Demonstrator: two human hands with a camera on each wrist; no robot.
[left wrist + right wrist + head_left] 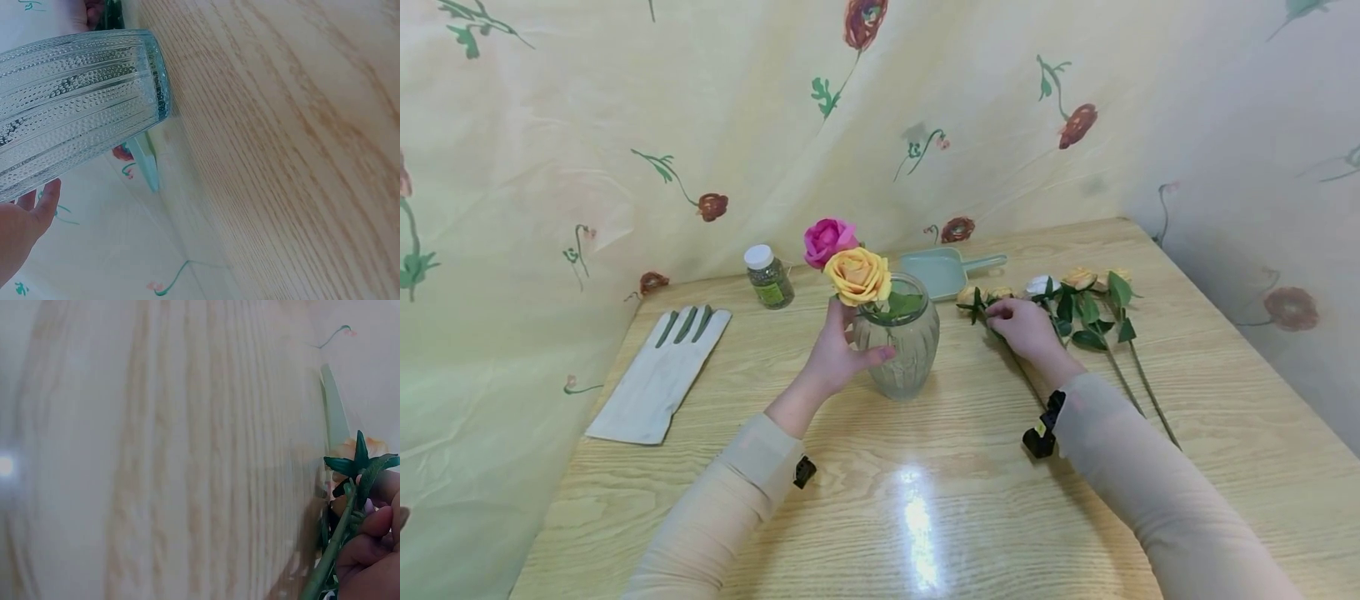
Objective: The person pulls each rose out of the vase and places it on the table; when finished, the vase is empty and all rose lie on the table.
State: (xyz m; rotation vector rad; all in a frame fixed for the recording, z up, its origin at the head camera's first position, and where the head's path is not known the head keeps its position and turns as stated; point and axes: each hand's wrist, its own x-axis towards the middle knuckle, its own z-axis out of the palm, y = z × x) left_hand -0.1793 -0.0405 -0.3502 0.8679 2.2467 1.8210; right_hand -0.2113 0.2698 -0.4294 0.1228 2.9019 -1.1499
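Note:
A ribbed clear glass vase (907, 358) stands upright on the table, holding a yellow rose (859, 277) and a magenta rose (829, 242). My left hand (835, 354) grips the vase's left side, thumb across the front and fingers toward the rim. In the left wrist view, that hand (22, 231) shows beside the textured glass (75, 94). To the right, my right hand (1028, 329) pinches a rose stem (328, 559) just below its green sepals and peach bloom. Several more roses, including a white rose (1042, 286) and a peach rose (1079, 277), lie around that hand.
A pale green dustpan (936, 271) lies behind the vase. Back left stands a white-capped jar (769, 279) of small green contents. A white glove (658, 375) with green-grey marks lies at the left. Flower-printed cloth (760, 108) hangs behind the wooden table (865, 508).

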